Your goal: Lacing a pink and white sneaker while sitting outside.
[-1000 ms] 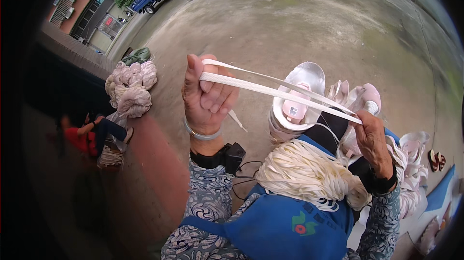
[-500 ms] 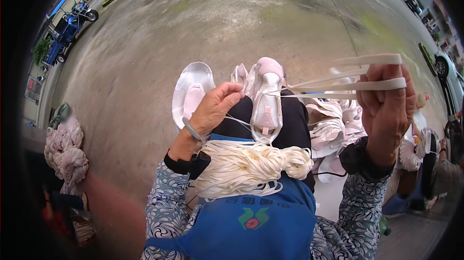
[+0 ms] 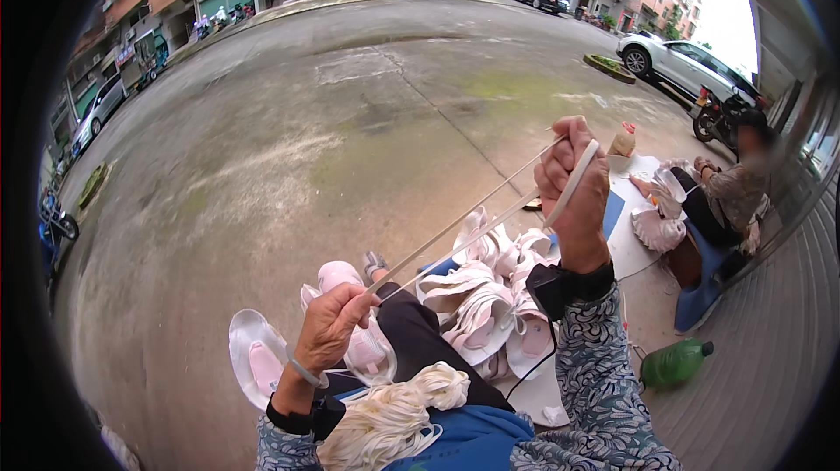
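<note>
My right hand (image 3: pixel 573 186) is raised and closed in a fist, with a flat cream shoelace (image 3: pixel 464 223) looped over it. Two strands of the lace run taut down to my left hand (image 3: pixel 337 326), whose thumb and fingers pinch them. Just behind that hand, a pink and white shoe (image 3: pixel 369 355) rests on my lap, partly hidden. A second pale shoe piece (image 3: pixel 258 357) lies to the left, its pink middle showing. On my blue apron (image 3: pixel 477 432) sits a thick bundle of cream laces (image 3: pixel 385 423).
Several pink and white shoe uppers (image 3: pixel 490 296) are heaped to the right of my legs. A green bottle (image 3: pixel 674 364) lies beyond my right forearm. Another person (image 3: pixel 731 186) sits at the far right by more shoe parts (image 3: pixel 661 230). A white car (image 3: pixel 687 64) stands behind.
My view has swung up and to the right. The right hand has pulled the lace strands out at a slant, and my left hand now pinches them.
</note>
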The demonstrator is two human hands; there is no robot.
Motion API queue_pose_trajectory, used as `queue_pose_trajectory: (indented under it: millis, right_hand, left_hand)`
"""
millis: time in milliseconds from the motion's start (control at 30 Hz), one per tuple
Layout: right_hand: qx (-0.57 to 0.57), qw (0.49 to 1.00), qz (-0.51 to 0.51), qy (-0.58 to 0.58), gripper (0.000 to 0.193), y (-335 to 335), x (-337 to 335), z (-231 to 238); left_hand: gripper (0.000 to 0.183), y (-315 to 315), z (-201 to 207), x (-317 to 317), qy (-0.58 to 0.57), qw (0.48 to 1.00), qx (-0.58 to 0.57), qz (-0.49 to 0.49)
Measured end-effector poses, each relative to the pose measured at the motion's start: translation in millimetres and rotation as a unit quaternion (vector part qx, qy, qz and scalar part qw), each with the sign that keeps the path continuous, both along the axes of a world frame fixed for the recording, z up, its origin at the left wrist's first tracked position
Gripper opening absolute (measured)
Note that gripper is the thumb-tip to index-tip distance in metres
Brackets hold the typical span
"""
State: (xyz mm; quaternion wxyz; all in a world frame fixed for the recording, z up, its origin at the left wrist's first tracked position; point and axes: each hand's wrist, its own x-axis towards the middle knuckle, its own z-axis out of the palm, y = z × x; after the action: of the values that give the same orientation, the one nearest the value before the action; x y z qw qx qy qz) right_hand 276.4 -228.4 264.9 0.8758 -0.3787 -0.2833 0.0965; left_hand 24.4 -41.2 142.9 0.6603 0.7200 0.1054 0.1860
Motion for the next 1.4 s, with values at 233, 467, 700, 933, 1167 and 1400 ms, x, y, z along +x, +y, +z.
queue_pose_trajectory:
  millis: [233,467,700,933,1167,1400]
  right_hand:
    - [0.006,1.0,-0.011,-0.028,0.028,-9.3,0.9,4.6]
    - [-0.005,0.998,0.054,-0.028,0.027,4.4,-15.9,18.0]
    - [-0.027,0.985,0.136,-0.1,0.058,-15.9,-12.2,65.5]
    - [-0.016,0.957,0.189,-0.222,0.063,3.1,-99.3,120.6]
    - [-0.12,0.911,0.006,-0.393,0.071,33.8,-131.8,139.4]
    - [-0.165,0.9,0.029,-0.402,0.081,46.3,-125.0,164.1]
  left_hand:
    - [0.023,10.3,39.8,-15.9,-0.046,0.997,-0.052,-0.014]
    - [0.026,9.0,67.6,-35.6,-0.067,0.995,-0.071,0.005]
    - [0.03,21.9,125.7,-42.7,-0.214,0.976,-0.032,0.027]
    - [0.03,-9.7,204.8,-17.6,-0.251,0.967,0.038,0.024]
    - [0.033,-32.0,222.3,0.6,-0.281,0.959,0.037,-0.023]
    - [0.035,-43.0,231.2,9.5,-0.291,0.94,0.176,0.031]
